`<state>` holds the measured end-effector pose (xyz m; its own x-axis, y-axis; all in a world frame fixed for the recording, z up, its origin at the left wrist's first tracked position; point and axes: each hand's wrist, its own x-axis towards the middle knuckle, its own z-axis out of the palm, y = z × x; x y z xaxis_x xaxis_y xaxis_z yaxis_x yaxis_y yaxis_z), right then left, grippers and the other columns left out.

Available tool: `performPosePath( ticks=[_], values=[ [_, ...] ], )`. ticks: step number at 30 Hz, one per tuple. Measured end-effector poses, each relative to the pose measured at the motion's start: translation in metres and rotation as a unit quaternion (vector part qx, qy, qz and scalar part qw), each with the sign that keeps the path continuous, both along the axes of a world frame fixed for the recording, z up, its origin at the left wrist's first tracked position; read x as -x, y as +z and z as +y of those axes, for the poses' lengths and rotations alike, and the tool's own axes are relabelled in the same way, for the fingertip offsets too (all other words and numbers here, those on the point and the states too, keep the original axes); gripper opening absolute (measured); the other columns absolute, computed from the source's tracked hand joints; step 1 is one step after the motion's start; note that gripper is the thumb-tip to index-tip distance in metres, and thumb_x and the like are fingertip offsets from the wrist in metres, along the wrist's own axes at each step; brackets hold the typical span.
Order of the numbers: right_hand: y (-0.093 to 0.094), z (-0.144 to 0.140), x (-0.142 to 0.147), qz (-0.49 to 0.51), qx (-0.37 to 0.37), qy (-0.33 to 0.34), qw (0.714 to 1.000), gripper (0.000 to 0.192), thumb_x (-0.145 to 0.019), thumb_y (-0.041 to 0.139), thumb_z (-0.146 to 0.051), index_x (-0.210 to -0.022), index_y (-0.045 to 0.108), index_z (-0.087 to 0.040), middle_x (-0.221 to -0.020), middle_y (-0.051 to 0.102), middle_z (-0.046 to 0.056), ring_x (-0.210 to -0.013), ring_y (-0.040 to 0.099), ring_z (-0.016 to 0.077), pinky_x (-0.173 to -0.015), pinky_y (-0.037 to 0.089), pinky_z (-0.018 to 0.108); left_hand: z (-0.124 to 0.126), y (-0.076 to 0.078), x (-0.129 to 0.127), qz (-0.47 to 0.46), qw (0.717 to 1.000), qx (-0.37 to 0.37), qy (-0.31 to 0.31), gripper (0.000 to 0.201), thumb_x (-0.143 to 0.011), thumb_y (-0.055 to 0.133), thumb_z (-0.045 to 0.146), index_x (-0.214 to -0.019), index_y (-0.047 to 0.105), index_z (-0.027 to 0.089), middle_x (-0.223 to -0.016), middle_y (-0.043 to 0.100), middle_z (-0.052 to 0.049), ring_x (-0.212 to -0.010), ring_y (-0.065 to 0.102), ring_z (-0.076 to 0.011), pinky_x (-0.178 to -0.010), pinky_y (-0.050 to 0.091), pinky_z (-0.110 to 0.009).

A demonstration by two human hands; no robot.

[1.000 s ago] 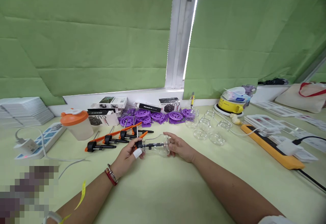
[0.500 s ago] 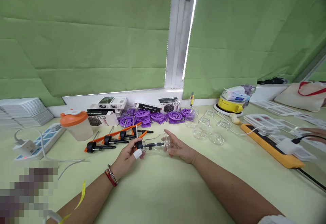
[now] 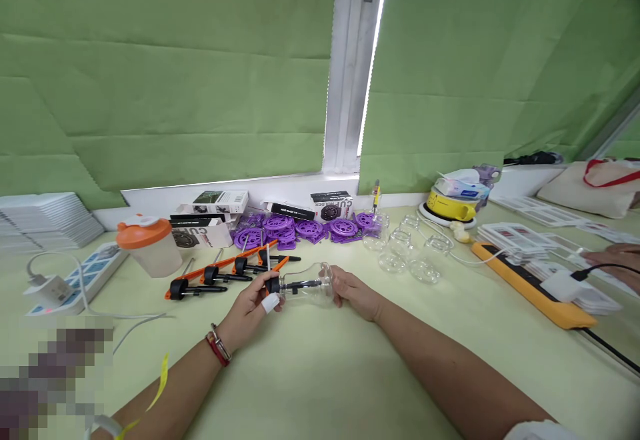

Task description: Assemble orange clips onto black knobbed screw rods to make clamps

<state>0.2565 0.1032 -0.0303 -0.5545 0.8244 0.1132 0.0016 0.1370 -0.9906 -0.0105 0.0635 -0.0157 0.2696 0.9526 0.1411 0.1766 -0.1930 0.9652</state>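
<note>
Clear glass jar (image 3: 313, 285) lies on its side on the pale green table (image 3: 320, 373), just in front of the row of orange-and-black clamps (image 3: 220, 272). Left hand (image 3: 250, 307) pinches the black end of a clamp tool (image 3: 280, 285) whose rod runs into the jar's mouth; one fingertip wears a white wrap. Right hand (image 3: 353, 291) cups the jar's base, fingers curled against the glass. Purple plastic discs (image 3: 300, 229) sit behind the jar, spare glass jars (image 3: 410, 257) to its right, an orange-lidded cup (image 3: 147, 247) well to its left. Another person's hand (image 3: 617, 263) rests far right.
</note>
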Motion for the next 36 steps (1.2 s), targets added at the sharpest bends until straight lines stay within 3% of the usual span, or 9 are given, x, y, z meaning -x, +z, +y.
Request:
performPosePath(
  ticks=[3, 5, 10, 18, 20, 23, 25, 30, 36],
  values=[
    [0.0038, -0.0025, -0.0022, 0.030, 0.030, 0.024, 0.999, 0.085, -0.072, 0.070, -0.047, -0.142, 0.025, -0.033, -0.120, 0.045, 0.007, -0.085, 0.052, 0.0140, -0.063, 0.044, 0.026, 0.0006, -0.0012, 0.0009, 0.001, 1.000, -0.001, 0.004, 0.045, -0.084, 0.054, 0.039, -0.124, 0.043, 0.020, -0.085, 0.066, -0.005, -0.077, 0.064, -0.0178, -0.080, 0.049, -0.037],
    [0.0044, -0.0027, -0.0025, 0.036, 0.051, 0.019, 0.998, 0.089, -0.072, 0.071, -0.042, -0.143, 0.018, -0.035, -0.120, 0.044, 0.007, -0.085, 0.054, 0.0140, -0.063, 0.045, 0.026, 0.0005, -0.0012, 0.0012, 0.003, 1.000, -0.003, 0.005, 0.045, -0.084, 0.054, 0.038, -0.123, 0.043, 0.019, -0.085, 0.066, -0.005, -0.077, 0.064, -0.0180, -0.081, 0.049, -0.037],
    [-0.0007, 0.0009, -0.0001, 0.028, 0.058, 0.002, 0.998, 0.066, -0.079, 0.060, -0.052, -0.133, 0.034, -0.025, -0.092, 0.054, 0.004, -0.067, 0.058, 0.0128, -0.054, 0.043, 0.024, 0.0006, -0.0014, 0.0010, 0.003, 1.000, -0.001, -0.004, 0.045, -0.084, 0.055, 0.038, -0.124, 0.042, 0.019, -0.086, 0.065, -0.006, -0.078, 0.063, -0.0185, -0.080, 0.049, -0.038],
    [-0.0022, 0.0011, 0.0015, 0.006, 0.026, 0.000, 1.000, 0.061, -0.086, 0.044, -0.060, -0.129, 0.045, -0.018, -0.078, 0.056, 0.003, -0.056, 0.048, 0.0098, -0.053, 0.041, 0.025, 0.0006, -0.0002, 0.0008, 0.008, 1.000, -0.006, -0.010, 0.044, -0.085, 0.053, 0.038, -0.123, 0.041, 0.018, -0.086, 0.064, -0.006, -0.077, 0.062, -0.0179, -0.081, 0.048, -0.038],
    [-0.0009, 0.0003, 0.0003, 0.016, 0.017, 0.009, 1.000, 0.060, -0.085, 0.047, -0.058, -0.131, 0.045, -0.020, -0.087, 0.055, 0.005, -0.060, 0.048, 0.0095, -0.056, 0.042, 0.026, 0.0006, -0.0002, 0.0009, 0.008, 1.000, -0.003, -0.007, 0.045, -0.085, 0.053, 0.038, -0.123, 0.041, 0.018, -0.086, 0.064, -0.006, -0.077, 0.062, -0.0176, -0.080, 0.048, -0.037],
    [0.0004, -0.0003, -0.0017, 0.036, 0.033, 0.016, 0.999, 0.075, -0.077, 0.064, -0.049, -0.141, 0.028, -0.031, -0.114, 0.047, 0.008, -0.079, 0.051, 0.0128, -0.060, 0.045, 0.026, 0.0012, -0.0016, 0.0014, 0.005, 1.000, -0.003, -0.002, 0.045, -0.085, 0.053, 0.038, -0.124, 0.041, 0.018, -0.086, 0.065, -0.005, -0.077, 0.063, -0.0174, -0.080, 0.049, -0.037],
    [0.0007, -0.0003, -0.0022, 0.036, 0.047, 0.012, 0.998, 0.083, -0.074, 0.069, -0.043, -0.142, 0.021, -0.035, -0.121, 0.041, 0.008, -0.084, 0.052, 0.0137, -0.060, 0.046, 0.025, 0.0016, -0.0024, 0.0018, 0.007, 1.000, -0.004, 0.000, 0.045, -0.085, 0.053, 0.038, -0.124, 0.041, 0.018, -0.086, 0.065, -0.005, -0.077, 0.063, -0.0173, -0.080, 0.049, -0.037],
    [-0.0003, 0.0007, -0.0005, 0.026, 0.053, 0.001, 0.998, 0.065, -0.079, 0.063, -0.046, -0.134, 0.035, -0.027, -0.100, 0.049, 0.005, -0.072, 0.054, 0.0121, -0.055, 0.042, 0.024, 0.0010, -0.0017, 0.0020, 0.014, 1.000, -0.006, -0.005, 0.045, -0.086, 0.052, 0.038, -0.124, 0.041, 0.018, -0.086, 0.065, -0.006, -0.077, 0.063, -0.0176, -0.080, 0.049, -0.037],
    [-0.0047, 0.0036, -0.0001, 0.007, 0.046, -0.011, 0.999, 0.060, -0.082, 0.055, -0.054, -0.129, 0.042, -0.019, -0.077, 0.056, 0.001, -0.056, 0.050, 0.0098, -0.047, 0.035, 0.022, 0.0005, -0.0009, 0.0014, 0.024, 0.999, -0.019, -0.012, 0.044, -0.086, 0.051, 0.037, -0.124, 0.041, 0.017, -0.086, 0.065, -0.006, -0.076, 0.063, -0.0173, -0.080, 0.048, -0.037]
  ],
)
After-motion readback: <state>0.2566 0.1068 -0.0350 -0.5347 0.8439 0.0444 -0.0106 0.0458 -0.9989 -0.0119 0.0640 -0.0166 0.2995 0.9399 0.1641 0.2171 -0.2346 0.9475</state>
